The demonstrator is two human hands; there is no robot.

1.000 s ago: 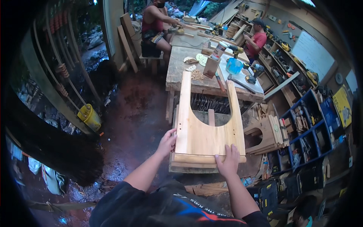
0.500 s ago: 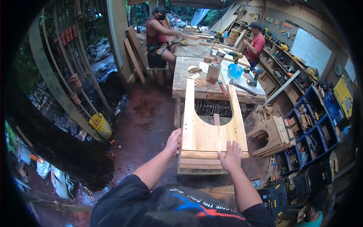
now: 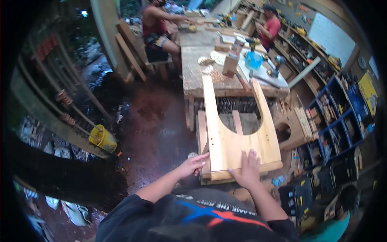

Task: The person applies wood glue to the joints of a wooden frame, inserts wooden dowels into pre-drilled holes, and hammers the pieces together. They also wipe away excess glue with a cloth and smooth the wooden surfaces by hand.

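In front of me lies a pale wooden panel [image 3: 238, 151] with a deep U-shaped cut-out and two long prongs pointing away. Small dark holes show near both its sides. Along its near edge runs a rounded wooden strip [image 3: 260, 166]. My right hand [image 3: 247, 171] rests flat on the panel close to that edge, fingers spread. Beside the panel's left edge is my left hand [image 3: 192, 166], its index finger stretched toward the wood and the other fingers loosely bent. Nothing shows in either hand. Boards [image 3: 202, 131] lie under the panel.
Beyond the panel stands a workbench [image 3: 193, 82] with a hammer [image 3: 264, 80], a blue container [image 3: 253, 60], a wooden block [image 3: 230, 66] and drills [image 3: 277, 65]. Two people work farther back; another person in teal [image 3: 336, 226] is at lower right. Cut wooden pieces [image 3: 296, 123] stand at right.
My left hand has loosened from the panel's left side and now extends its index finger. The view has shifted, and the panel sits farther right and slightly turned. My right hand stays on it.
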